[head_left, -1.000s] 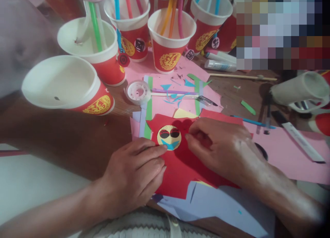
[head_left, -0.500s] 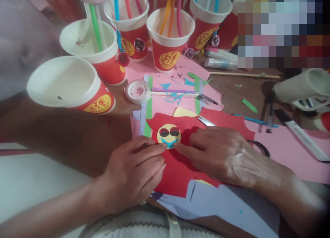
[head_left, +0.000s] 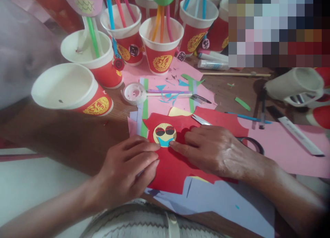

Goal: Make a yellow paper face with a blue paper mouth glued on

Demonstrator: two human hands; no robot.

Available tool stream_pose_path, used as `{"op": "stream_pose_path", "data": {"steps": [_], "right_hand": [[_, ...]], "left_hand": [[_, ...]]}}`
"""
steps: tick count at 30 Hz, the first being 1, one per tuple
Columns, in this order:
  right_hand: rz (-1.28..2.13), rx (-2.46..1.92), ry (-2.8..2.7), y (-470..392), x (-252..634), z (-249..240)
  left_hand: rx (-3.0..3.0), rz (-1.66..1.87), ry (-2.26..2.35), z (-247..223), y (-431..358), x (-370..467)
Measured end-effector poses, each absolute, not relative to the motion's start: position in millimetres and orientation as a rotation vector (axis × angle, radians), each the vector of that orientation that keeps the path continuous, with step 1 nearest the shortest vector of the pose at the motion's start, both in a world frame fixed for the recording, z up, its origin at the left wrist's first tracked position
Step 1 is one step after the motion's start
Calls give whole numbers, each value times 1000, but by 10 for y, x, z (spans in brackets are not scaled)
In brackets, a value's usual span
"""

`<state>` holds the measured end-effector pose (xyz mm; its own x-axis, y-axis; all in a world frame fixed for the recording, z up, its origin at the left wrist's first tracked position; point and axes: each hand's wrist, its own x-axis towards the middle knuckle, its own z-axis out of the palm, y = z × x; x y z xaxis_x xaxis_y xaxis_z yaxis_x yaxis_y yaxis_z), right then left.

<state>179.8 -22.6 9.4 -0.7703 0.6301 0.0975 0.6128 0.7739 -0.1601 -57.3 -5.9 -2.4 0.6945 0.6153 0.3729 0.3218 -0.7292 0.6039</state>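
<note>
A round yellow paper face (head_left: 157,131) with dark eyes and red marks lies on a red paper sheet (head_left: 167,169). On its lower part is a blue paper mouth piece (head_left: 165,141). My left hand (head_left: 132,162) touches the face's lower left edge with the index fingertip, its other fingers stretched out over the red sheet. From the other side, the index finger of my right hand (head_left: 208,148) presses the mouth's right end; the remaining fingers are loosely bent. Scissors (head_left: 201,120) lie partly hidden beneath my right hand, blades pointing left.
Several red-and-white paper cups (head_left: 99,105) with coloured straws stand at the back and left. A tape roll (head_left: 134,93), a pen (head_left: 201,99), blue paper scraps (head_left: 183,83) and a wooden stick (head_left: 237,74) lie beyond the red sheet. A cutter knife (head_left: 300,135) and a mug (head_left: 294,86) are right.
Both hands keep their places at the lower edge of the face. The camera view has shifted slightly, so most things appear a little further left.
</note>
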Motion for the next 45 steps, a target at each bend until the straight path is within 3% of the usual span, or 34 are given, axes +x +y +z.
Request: {"op": "stream_pose_path", "data": {"steps": [45], "right_hand": [[147, -976, -2764, -222, 1816, 43]], "left_hand": [[2521, 744, 723, -30, -60, -567]]}}
